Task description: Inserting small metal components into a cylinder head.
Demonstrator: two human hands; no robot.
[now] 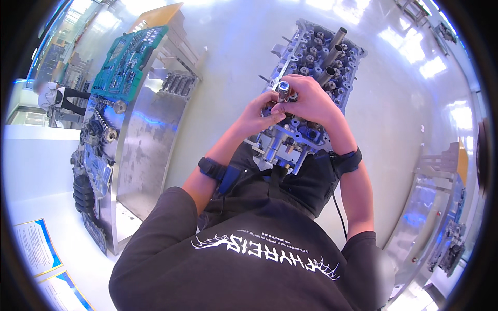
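A metal engine cylinder head stands in front of me, long side running away from me. Three steel tubes stick up from its right half. My left hand and my right hand meet over its near middle. Both hold a short silver cylindrical part upright just above the head. My left fingers pinch it from the left, my right fingers wrap it from the right and above. Both wrists carry black bands. What lies under my palms is hidden.
A steel workbench stands to my left, with a green tool tray, camshafts and dark engine parts on it. Another steel stand with parts is at the right. A person stands far left. Posters lie at lower left.
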